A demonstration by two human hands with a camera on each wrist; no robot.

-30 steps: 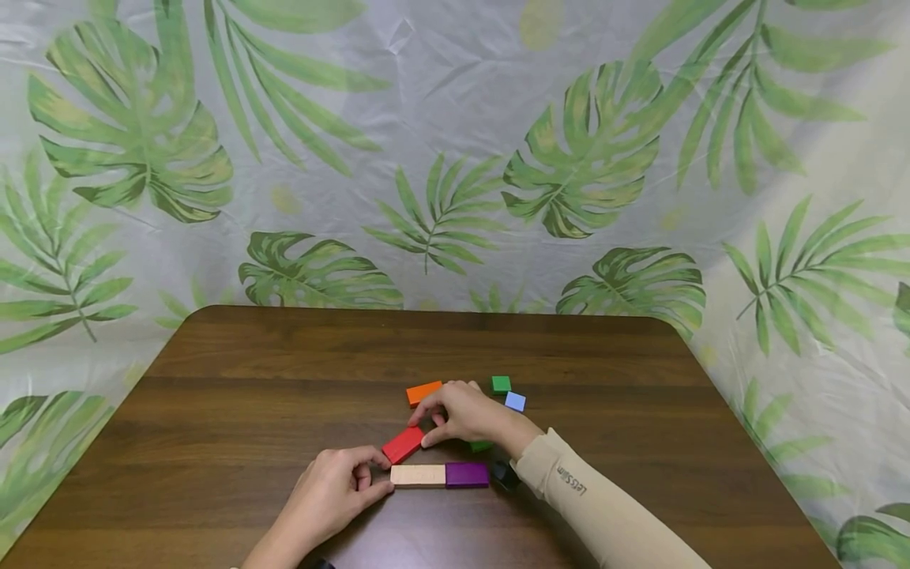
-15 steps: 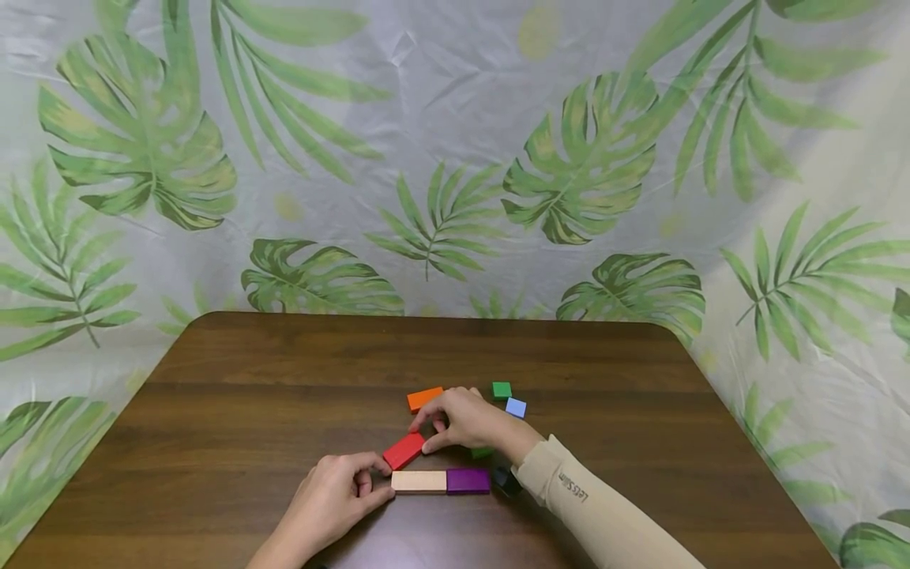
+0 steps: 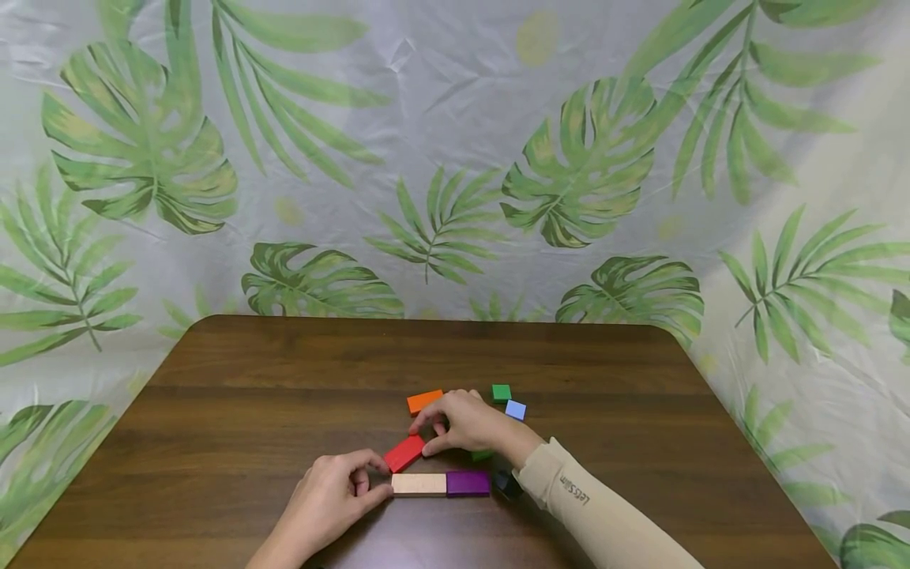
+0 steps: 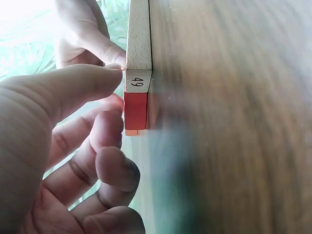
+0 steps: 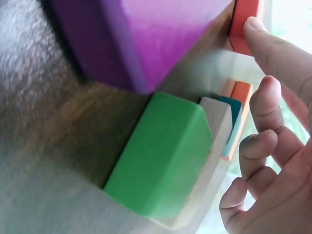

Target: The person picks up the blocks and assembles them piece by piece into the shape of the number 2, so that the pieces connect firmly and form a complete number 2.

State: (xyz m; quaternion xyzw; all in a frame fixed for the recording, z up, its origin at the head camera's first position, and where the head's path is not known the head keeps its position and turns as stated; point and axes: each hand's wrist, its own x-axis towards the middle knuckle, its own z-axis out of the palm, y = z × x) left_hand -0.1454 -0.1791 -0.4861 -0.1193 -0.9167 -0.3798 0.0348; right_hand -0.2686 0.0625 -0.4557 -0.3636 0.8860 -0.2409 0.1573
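Near the table's front lies a plain wooden block [image 3: 419,485], end to end with a purple block [image 3: 468,484]. A red block [image 3: 404,454] lies slanted behind the wooden one, its near corner close to that block's left end. My left hand [image 3: 329,491] touches the wooden block's end with the thumb, and its index finger rests at the red block's lower end. With thumb and index finger, my right hand [image 3: 465,420] pinches the red block's upper end. In the left wrist view, the wooden block's end [image 4: 139,80] bears the number 49.
Behind my right hand lie an orange block [image 3: 425,401], a small green block [image 3: 501,393] and a light blue block [image 3: 515,409]. Another green block [image 5: 158,156] is mostly hidden beneath my right hand in the head view. A leaf-print cloth [image 3: 455,158] hangs behind the table.
The head view has tilted slightly, so everything sits a little lower in it. Hands and blocks keep nearly the same places relative to each other.
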